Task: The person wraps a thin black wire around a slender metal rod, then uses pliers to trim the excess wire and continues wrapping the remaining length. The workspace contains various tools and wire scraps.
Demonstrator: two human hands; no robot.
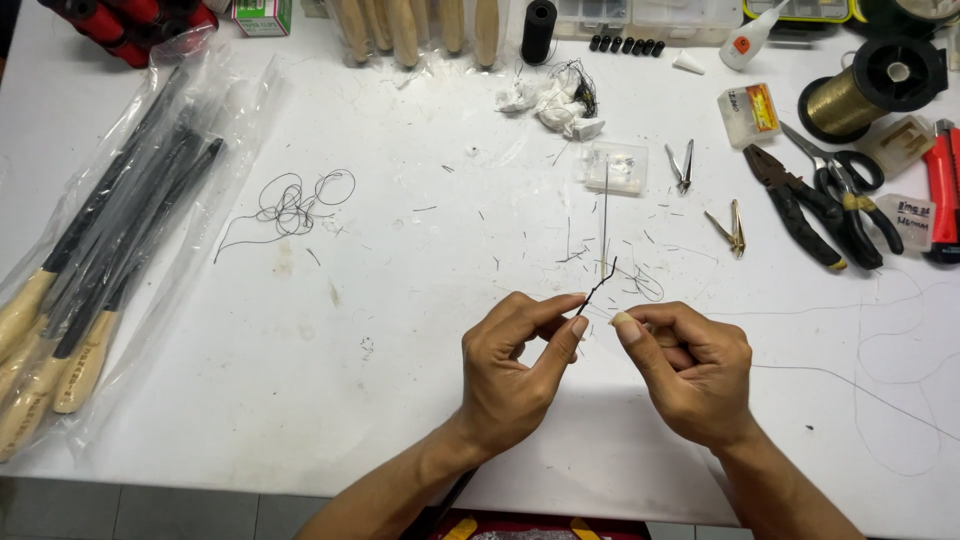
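Here, left hand [510,375] pinches thin black rod [600,285] — right hand [690,370] grip curled shut.

a white tabletop [400,330] holds many things; a clear bag of long tools [90,270] lies at the left; a loose black thread [290,205] sits near it; black pliers [800,205], scissors [850,190] and a gold spool [865,95] lie at the right.
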